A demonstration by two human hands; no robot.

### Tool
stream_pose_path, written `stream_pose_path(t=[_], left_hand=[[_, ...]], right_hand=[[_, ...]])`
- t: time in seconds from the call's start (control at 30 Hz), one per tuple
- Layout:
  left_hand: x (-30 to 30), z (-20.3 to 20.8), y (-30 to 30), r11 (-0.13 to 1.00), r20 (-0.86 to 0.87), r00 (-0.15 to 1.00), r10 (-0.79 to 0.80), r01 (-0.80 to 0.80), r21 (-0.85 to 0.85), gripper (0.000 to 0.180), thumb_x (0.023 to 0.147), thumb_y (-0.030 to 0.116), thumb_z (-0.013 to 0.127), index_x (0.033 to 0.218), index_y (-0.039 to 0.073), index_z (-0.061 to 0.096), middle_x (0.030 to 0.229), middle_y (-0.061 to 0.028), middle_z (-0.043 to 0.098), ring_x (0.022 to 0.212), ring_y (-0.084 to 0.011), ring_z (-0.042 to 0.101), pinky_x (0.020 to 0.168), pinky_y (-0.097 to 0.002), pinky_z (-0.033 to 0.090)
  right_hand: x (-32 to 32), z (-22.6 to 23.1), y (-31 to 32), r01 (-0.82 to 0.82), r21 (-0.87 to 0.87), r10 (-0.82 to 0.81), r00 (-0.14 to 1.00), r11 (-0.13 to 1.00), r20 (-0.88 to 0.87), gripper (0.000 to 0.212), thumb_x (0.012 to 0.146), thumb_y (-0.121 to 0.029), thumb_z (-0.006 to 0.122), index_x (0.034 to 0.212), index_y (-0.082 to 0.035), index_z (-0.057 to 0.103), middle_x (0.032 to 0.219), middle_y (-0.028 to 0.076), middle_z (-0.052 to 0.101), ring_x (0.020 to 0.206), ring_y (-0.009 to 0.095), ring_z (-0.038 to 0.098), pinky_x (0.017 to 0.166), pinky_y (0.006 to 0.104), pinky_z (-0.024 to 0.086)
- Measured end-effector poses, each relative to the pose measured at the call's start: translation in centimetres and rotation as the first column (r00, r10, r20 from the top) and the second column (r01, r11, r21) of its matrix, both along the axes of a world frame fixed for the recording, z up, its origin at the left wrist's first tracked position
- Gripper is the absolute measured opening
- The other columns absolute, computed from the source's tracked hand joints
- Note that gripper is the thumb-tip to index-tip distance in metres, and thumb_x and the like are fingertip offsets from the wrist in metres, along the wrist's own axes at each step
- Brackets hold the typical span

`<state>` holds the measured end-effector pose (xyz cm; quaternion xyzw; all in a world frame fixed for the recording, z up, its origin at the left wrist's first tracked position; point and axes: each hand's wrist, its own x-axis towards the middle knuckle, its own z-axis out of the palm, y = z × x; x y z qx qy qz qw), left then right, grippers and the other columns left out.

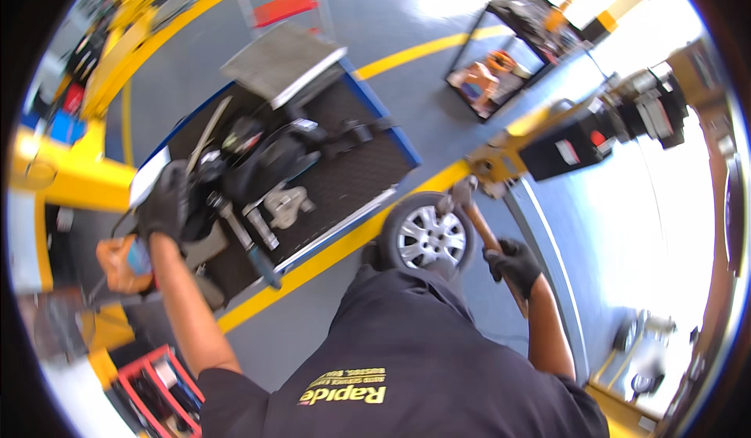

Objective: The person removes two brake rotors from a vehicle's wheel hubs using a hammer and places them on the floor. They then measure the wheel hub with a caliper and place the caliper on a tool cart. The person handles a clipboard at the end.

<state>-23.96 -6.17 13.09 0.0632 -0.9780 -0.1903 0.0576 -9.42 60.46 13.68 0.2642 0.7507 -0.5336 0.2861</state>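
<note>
My right hand (514, 266), in a dark glove, is closed around the wooden handle of a hammer (489, 235). The hammer's head is raised over the tire of a wheel with silver spokes (430, 238). Over the left end of a blue-edged workbench (344, 176) is my left hand (164, 203), also gloved; its fingers are blurred against dark things, so its grip is unclear. Just right of it lie a blue-handled tool (262, 262), a metal socket-like bar (260, 227) and a grey metal bracket (285, 205). Black parts (274, 160) lie in a heap behind them.
A grey flat-topped box (285, 62) sits at the bench's far side. Black shelving (512, 66) stands far right, near a yellow lift arm (501, 160) with a black unit. At left are a yellow post (70, 168), an orange-brown box (121, 264) and a red tool cart (160, 387).
</note>
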Motion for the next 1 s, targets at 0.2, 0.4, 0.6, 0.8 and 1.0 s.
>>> stream_pose_path(t=[0.2,0.4,0.6,0.8,1.0], left_hand=[[-7.2,-10.6,-13.9,0.931,0.450,0.888,0.099,0.078,-0.358,0.044,0.095,0.036,0.061,0.124,0.004,0.061,0.123,-0.0259,0.063,0.118,-0.0465,0.057,0.098,-0.0498,0.047],[-5.7,-13.4,-16.0,0.938,0.383,0.898,0.215,-0.082,-0.336,0.045,0.091,0.045,0.062,0.109,0.004,0.063,0.104,-0.0278,0.065,0.104,-0.0509,0.060,0.084,-0.0552,0.047],[-5.9,-7.6,-8.8,0.784,0.054,0.928,0.368,-0.279,-0.555,0.048,0.096,0.044,0.058,0.116,0.001,0.064,0.116,-0.0256,0.066,0.108,-0.0499,0.061,0.092,-0.0531,0.048],[-21.1,2.9,9.5,0.838,-0.092,0.943,0.320,-0.327,-0.436,0.042,0.098,0.036,0.056,0.120,0.001,0.063,0.121,-0.0229,0.065,0.111,-0.0446,0.062,0.094,-0.0508,0.048],[-42.6,12.7,26.1,0.925,0.059,0.973,0.224,-0.194,-0.327,0.037,0.101,0.029,0.054,0.123,0.001,0.062,0.126,-0.0202,0.065,0.114,-0.0393,0.062,0.096,-0.0484,0.047]], right_hand=[[-6.9,5.4,6.1,0.168,-0.203,-0.230,0.913,0.965,-0.338,0.017,0.091,-0.014,0.070,0.097,-0.005,0.057,0.067,0.003,0.055,0.053,0.014,0.056,0.053,0.0309,0.048],[-18.5,3.6,11.3,0.188,-0.134,-0.224,0.910,0.973,-0.350,0.028,0.095,-0.032,0.069,0.101,-0.006,0.059,0.065,0.003,0.054,0.051,0.013,0.053,0.050,0.0286,0.045],[-36.3,-7.8,14.9,0.211,-0.172,-0.238,0.959,0.962,-0.154,0.023,0.094,-0.027,0.070,0.096,-0.008,0.058,0.068,0.003,0.054,0.054,0.014,0.055,0.050,0.0313,0.048],[-58.3,-21.4,22.9,0.202,-0.251,-0.232,0.968,0.947,-0.093,0.022,0.092,-0.022,0.072,0.083,-0.006,0.058,0.065,0.006,0.058,0.047,0.021,0.057,0.044,0.0366,0.047],[-68.8,-27.0,34.5,0.364,-0.206,-0.350,0.931,0.908,0.104,0.025,0.093,-0.022,0.073,0.083,-0.007,0.055,0.062,0.006,0.056,0.044,0.020,0.054,0.043,0.0381,0.048]])
